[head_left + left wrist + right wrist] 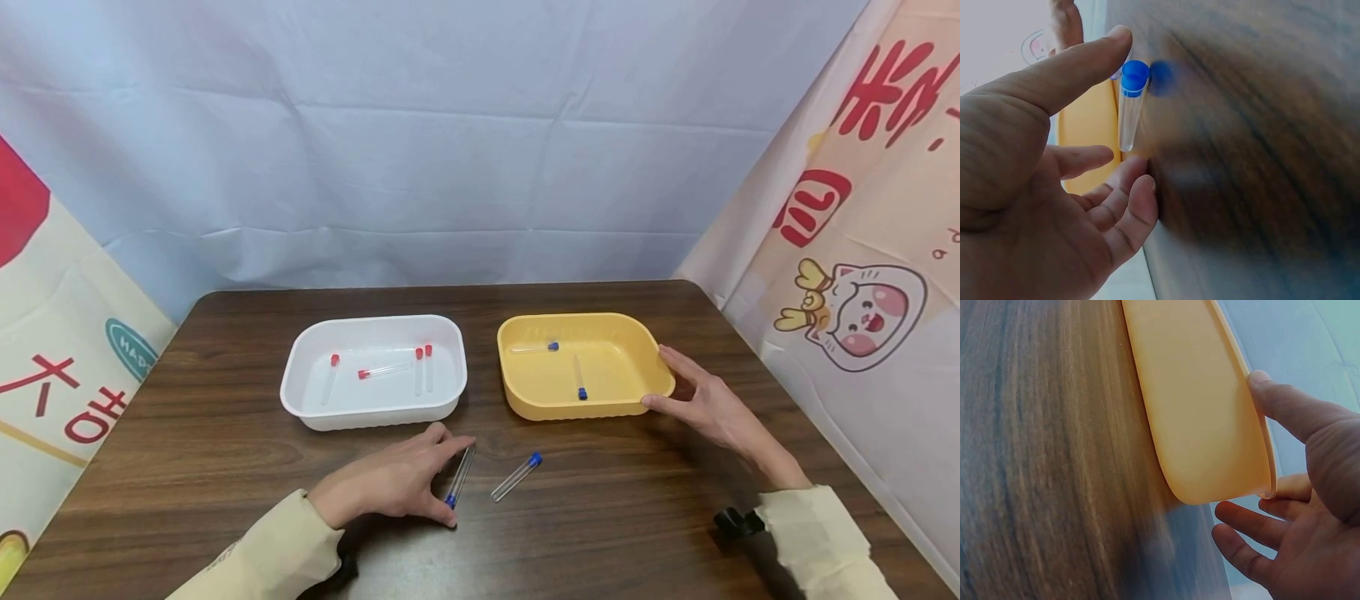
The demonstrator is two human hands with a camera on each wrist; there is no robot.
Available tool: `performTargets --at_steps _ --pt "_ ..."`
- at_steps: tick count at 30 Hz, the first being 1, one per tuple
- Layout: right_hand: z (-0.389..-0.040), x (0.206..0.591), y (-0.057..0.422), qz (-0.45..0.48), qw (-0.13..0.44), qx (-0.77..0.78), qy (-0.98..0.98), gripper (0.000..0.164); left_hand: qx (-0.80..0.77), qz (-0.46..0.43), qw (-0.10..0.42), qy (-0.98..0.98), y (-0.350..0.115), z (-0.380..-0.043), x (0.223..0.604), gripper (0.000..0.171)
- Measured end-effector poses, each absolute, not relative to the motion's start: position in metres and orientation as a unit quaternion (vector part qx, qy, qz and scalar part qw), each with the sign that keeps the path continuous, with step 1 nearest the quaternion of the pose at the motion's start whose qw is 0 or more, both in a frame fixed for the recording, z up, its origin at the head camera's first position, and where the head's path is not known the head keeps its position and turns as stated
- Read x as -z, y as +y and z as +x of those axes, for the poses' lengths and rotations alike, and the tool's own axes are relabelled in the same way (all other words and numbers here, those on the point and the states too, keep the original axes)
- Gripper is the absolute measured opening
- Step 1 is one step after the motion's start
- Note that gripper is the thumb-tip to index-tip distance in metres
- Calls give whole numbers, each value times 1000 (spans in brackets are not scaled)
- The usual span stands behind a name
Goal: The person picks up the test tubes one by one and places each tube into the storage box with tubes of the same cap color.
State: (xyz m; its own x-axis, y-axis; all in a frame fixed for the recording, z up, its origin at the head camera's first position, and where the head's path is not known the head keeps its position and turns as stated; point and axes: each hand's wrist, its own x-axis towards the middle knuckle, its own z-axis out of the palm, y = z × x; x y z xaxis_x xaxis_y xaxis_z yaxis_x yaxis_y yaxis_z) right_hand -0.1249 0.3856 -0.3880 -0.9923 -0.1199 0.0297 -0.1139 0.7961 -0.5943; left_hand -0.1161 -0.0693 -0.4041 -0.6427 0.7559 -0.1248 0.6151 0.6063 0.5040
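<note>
My left hand point(397, 477) is low over the table, thumb and fingers spread around a blue-capped test tube point(462, 475). In the left wrist view, a gap shows between the thumb and this tube's blue cap point(1135, 76). To its right, a second blue-capped test tube point(516, 477) lies on the table. My right hand point(712, 408) holds the near right corner of a yellow tray point(577, 410), thumb at the rim in the right wrist view. Inside that tray lie two blue-capped test tubes, one by the back point(536, 347), the other further forward point(579, 379).
Left of the yellow tray stands a white tray point(375, 418) with several red-capped test tubes point(386, 370). Both trays sit on a dark wooden table point(615, 517). A pale cloth point(450, 167) hangs behind it, and printed cloths point(847, 275) hang at the sides.
</note>
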Motion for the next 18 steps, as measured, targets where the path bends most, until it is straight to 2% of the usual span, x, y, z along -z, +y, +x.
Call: performTargets --at_steps 18 --pt "-126 389 386 -63 4 312 948 98 -208 394 188 875 -66 -120 402 95"
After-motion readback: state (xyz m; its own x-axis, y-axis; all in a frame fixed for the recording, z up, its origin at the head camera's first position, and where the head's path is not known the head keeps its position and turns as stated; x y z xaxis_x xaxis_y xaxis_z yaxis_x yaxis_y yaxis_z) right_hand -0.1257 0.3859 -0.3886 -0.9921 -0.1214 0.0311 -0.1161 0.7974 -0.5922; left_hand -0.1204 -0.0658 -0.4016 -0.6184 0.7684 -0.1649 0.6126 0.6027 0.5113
